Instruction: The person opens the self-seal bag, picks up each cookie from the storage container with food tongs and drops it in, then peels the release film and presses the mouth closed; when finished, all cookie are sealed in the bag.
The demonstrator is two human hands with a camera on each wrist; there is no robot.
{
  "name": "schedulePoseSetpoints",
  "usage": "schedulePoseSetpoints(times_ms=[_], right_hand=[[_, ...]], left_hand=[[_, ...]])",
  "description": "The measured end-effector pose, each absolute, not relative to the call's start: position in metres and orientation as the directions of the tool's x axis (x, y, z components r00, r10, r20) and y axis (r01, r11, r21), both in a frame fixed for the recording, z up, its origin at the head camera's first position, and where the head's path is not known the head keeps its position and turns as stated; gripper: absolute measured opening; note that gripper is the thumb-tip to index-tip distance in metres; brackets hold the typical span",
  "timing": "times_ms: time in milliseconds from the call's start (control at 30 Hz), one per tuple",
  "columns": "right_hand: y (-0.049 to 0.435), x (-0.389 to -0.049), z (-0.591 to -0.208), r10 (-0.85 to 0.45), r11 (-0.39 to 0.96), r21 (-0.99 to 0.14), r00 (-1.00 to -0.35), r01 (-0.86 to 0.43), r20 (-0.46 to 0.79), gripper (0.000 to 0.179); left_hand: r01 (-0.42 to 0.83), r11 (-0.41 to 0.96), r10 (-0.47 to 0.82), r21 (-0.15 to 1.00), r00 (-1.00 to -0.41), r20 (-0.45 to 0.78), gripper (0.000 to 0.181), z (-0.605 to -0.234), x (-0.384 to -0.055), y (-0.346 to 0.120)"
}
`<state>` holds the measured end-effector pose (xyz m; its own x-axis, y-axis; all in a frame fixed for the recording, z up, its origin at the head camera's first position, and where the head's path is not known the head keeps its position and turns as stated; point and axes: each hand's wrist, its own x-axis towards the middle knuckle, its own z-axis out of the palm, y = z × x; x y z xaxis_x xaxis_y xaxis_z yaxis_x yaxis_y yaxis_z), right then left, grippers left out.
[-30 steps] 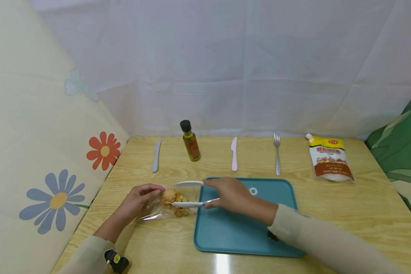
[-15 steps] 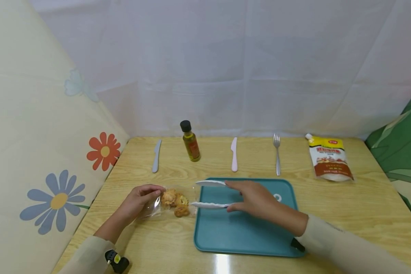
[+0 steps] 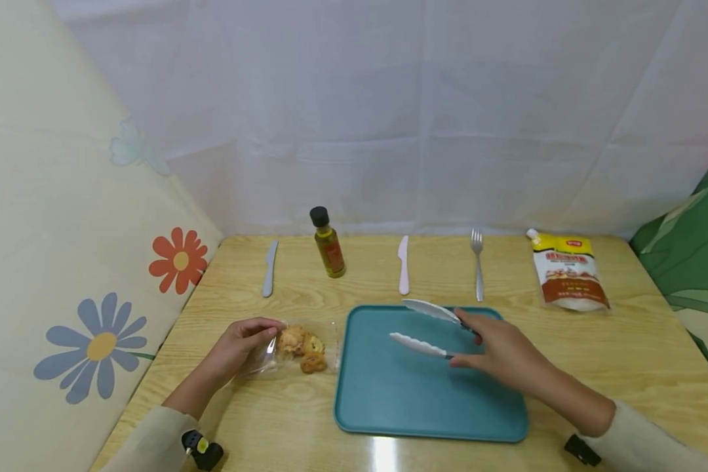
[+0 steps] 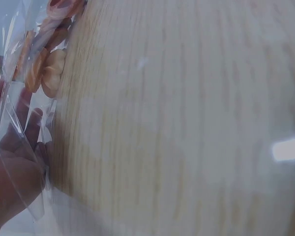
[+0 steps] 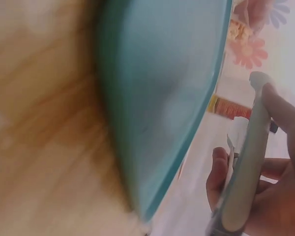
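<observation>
My left hand (image 3: 242, 344) pinches the left end of a clear plastic bag (image 3: 331, 334) lying on the table. Several golden cookies (image 3: 292, 339) sit inside it, and in the left wrist view the film (image 4: 24, 177) passes in front of the fingers. Over the right half of a teal tray (image 3: 413, 403), my right hand (image 3: 501, 351) grips a pair of tongs (image 3: 427, 308) with white tips. The tong arms are spread apart, with nothing between them. In the right wrist view the thumb and fingers wrap the grey-green tong handle (image 5: 248, 162).
Along the back of the table are a grey knife (image 3: 269, 270), a small oil bottle (image 3: 330, 249), a pink knife (image 3: 404, 267), a fork (image 3: 478, 265) and a sauce pouch (image 3: 569, 272). A white cloth (image 3: 354, 118) hangs behind.
The right hand has drawn the tongs away from the cookies, rightward over the tray, and the tongs have tilted. The left hand and the bag have stayed in place.
</observation>
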<state>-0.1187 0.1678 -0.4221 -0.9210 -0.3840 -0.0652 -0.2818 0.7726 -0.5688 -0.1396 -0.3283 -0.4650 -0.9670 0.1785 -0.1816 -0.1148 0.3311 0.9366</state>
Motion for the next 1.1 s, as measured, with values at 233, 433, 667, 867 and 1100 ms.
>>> schedulePoseSetpoints(times_ms=[233,433,667,867,1100], right_hand=[[0.202,-0.109,-0.425,-0.32,0.747,-0.631,-0.945,-0.209,-0.065,0.096],[0.224,-0.103,-0.429,-0.22,0.708,-0.702,-0.969,-0.081,-0.109,0.112],[0.249,-0.091,-0.439,-0.096,0.71,-0.702,-0.982,0.045,-0.16,0.112],[0.269,-0.078,-0.453,-0.041,0.657,-0.747,-0.985,0.098,-0.166,0.106],[0.291,-0.069,-0.459,0.031,0.613,-0.762,-0.97,0.209,-0.241,0.113]], left_hand=[[-0.128,0.344,0.169,0.93,-0.966,-0.196,0.032,-0.464,-0.14,-0.329],[-0.124,0.343,0.178,0.931,-0.965,-0.194,0.033,-0.464,-0.14,-0.328],[-0.122,0.338,0.185,0.933,-0.964,-0.193,0.034,-0.464,-0.14,-0.329],[-0.119,0.342,0.187,0.932,-0.964,-0.191,0.033,-0.466,-0.141,-0.33],[-0.119,0.339,0.187,0.933,-0.964,-0.191,0.033,-0.466,-0.141,-0.331]])
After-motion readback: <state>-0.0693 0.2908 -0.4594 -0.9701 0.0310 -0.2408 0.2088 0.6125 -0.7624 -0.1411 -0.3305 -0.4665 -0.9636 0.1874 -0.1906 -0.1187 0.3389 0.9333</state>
